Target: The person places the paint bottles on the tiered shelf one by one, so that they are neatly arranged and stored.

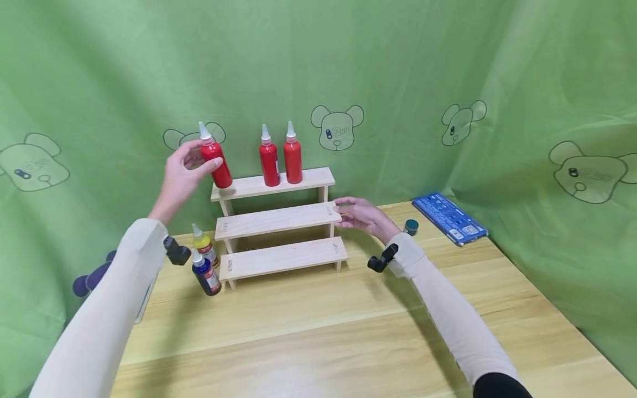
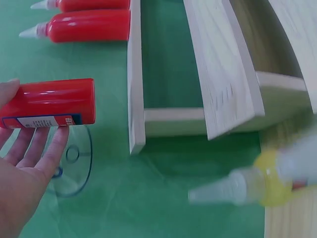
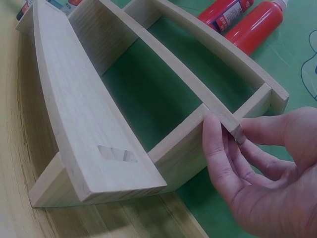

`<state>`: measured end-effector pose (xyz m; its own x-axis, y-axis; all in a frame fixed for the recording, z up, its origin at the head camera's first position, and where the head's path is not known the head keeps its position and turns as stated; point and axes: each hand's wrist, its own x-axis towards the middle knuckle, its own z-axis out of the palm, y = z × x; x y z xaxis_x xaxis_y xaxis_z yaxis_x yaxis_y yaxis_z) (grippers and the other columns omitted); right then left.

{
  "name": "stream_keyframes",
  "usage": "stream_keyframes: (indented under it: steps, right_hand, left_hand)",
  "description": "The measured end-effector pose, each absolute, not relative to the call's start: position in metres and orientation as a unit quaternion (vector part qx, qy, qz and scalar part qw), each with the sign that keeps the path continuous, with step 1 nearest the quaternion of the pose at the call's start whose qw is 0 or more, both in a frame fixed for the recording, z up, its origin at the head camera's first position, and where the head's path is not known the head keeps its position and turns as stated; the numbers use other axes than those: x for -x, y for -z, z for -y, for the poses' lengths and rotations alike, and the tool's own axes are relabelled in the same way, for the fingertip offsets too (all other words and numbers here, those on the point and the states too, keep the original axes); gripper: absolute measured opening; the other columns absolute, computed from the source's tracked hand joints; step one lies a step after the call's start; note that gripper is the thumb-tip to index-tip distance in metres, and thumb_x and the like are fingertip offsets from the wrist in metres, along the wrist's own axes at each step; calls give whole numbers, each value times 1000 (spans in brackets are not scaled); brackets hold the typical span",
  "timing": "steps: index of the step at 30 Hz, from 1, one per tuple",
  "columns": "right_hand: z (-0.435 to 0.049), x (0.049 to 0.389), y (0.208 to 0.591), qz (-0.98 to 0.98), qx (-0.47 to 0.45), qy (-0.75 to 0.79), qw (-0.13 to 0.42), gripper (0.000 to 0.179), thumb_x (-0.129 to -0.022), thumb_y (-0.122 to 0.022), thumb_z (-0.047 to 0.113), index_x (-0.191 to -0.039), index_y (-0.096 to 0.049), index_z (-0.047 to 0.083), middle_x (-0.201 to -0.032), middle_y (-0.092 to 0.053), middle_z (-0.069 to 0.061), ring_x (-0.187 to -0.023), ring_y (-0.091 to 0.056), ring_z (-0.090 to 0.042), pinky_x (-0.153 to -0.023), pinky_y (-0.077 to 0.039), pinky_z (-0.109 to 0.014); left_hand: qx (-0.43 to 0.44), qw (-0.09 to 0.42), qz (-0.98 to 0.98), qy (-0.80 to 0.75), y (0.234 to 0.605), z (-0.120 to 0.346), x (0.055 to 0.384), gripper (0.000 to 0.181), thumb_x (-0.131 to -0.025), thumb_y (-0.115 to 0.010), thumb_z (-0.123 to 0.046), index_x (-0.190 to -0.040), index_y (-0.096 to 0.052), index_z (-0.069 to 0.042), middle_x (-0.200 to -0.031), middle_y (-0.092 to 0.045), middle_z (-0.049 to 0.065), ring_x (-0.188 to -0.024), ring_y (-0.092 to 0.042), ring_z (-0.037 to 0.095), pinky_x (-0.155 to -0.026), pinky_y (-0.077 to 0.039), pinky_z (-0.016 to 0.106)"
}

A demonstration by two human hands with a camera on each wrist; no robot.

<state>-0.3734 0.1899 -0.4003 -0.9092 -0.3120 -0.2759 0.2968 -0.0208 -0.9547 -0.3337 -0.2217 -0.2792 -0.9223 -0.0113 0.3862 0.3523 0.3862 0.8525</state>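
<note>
My left hand point(image 1: 180, 176) grips a red squeeze bottle point(image 1: 219, 168) with a white nozzle, thumb on one side and fingers on the other. In the left wrist view the bottle's base point(image 2: 89, 101) is a little apart from the top board of the three-tier wooden stand point(image 1: 278, 218). Two more red bottles, one point(image 1: 270, 166) beside the other point(image 1: 293, 163), stand upright on that top board. At the stand's right side, my right hand point(image 1: 365, 215) pinches the end of the middle board point(image 3: 225, 121) between thumb and fingers.
A yellow bottle point(image 1: 205, 247) and a blue bottle point(image 1: 206, 276) stand on the table left of the stand. Right of it are a small dark green jar point(image 1: 411, 226) and a flat blue package point(image 1: 448, 217). Green cloth point(image 1: 398, 66) hangs behind the table.
</note>
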Motion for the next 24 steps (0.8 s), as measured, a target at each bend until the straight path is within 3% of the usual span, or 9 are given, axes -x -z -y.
stream_keyframes:
  steps: [8, 24]
  right_hand:
    - [-192, 374, 401, -666, 8, 714, 216, 52, -107, -53, 0, -156, -37, -2, -102, -66, -8, -77, -68, -15, -92, -63, -32]
    - [-192, 371, 401, -671, 12, 711, 212, 52, -107, -52, 0, -156, -37, -2, -103, -64, -8, -77, -67, -15, -82, -63, -26]
  left_hand:
    - [116, 155, 810, 554, 287, 192, 355, 57, -99, -75, -24, -150, -54, -11, -140, -63, 16, -129, -60, 28, -117, -46, 41]
    - [106, 130, 814, 556, 302, 170, 369, 57, -101, -72, -19, -152, -50, -7, -145, -59, 19, -133, -56, 32, -117, -45, 44]
